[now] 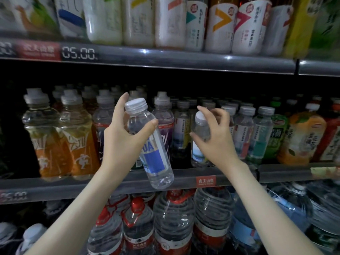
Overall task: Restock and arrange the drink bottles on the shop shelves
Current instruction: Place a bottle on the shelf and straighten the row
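A clear plastic water bottle with a white cap and a blue label (150, 144) is up in the air in front of the grey middle shelf (230, 176). It is tilted, with its cap up and to the left. Its bottom points down and to the right, in front of the shelf's front edge. We see the left hand (121, 137) holding it near the top, thumb on one side and fingers on the other. We see the right hand (215, 137) curled round a second one, a smaller clear bottle with a white cap (200, 126), which stands upright at the front of the same shelf. That makes two bottles held, one in each hand, and the two hands are near each other but not touching. At the left end of the middle shelf we count two orange drink bottles (47, 144) side by side in the front row. Down below, we count four big clear water jugs with red labels (173, 218) in the front row. We see three shelf levels in all, and the top shelf (184, 59) has a row of tall bottles with white labels, too blurry at the left for us to count.
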`<act>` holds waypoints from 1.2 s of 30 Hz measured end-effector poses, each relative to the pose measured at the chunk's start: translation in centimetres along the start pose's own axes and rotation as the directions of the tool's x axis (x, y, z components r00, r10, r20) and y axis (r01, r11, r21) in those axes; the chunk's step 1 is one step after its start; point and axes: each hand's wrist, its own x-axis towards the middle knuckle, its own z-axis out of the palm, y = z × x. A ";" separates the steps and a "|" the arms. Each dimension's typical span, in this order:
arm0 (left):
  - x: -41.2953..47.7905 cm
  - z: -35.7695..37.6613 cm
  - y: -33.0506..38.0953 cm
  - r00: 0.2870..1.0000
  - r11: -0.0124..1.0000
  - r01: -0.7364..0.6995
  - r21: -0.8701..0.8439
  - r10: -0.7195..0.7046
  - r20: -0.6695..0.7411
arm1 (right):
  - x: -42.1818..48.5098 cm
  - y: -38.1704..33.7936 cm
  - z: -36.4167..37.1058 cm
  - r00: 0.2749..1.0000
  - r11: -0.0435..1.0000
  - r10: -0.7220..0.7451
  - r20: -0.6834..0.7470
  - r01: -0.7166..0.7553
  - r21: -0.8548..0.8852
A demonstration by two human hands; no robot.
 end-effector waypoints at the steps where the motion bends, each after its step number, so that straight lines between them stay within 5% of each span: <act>1: 0.0 0.2 0.1 1.000 1.000 -0.006 -0.009 0.006 -0.001 | -0.3 -0.1 -0.3 0.998 0.997 0.043 0.054 -0.047 0.063; 6: -0.3 1.5 1.0 0.999 0.999 -0.033 -0.043 0.033 -0.007 | -2.3 0.5 -2.2 0.983 0.948 0.144 0.113 -0.170 0.270; 11: -0.1 3.3 1.4 0.994 0.993 -0.107 0.050 0.108 -0.011 | -2.9 1.0 -5.4 0.958 0.949 0.161 -0.238 -0.084 0.302; 14: -0.1 5.2 1.3 0.989 0.981 -0.150 0.120 0.151 0.003 | -2.1 1.0 -8.0 0.937 0.932 0.149 -0.317 -0.026 0.361; 24: 0.9 11.4 -0.8 0.975 0.896 -0.222 0.385 0.196 0.105 | -2.6 2.3 -7.6 0.945 0.928 0.190 -0.267 -0.084 0.364; 36: 1.7 13.9 -1.7 0.962 0.783 -0.230 0.578 0.091 0.259 | -0.9 2.1 -3.5 0.969 0.926 0.219 -0.114 -0.169 0.337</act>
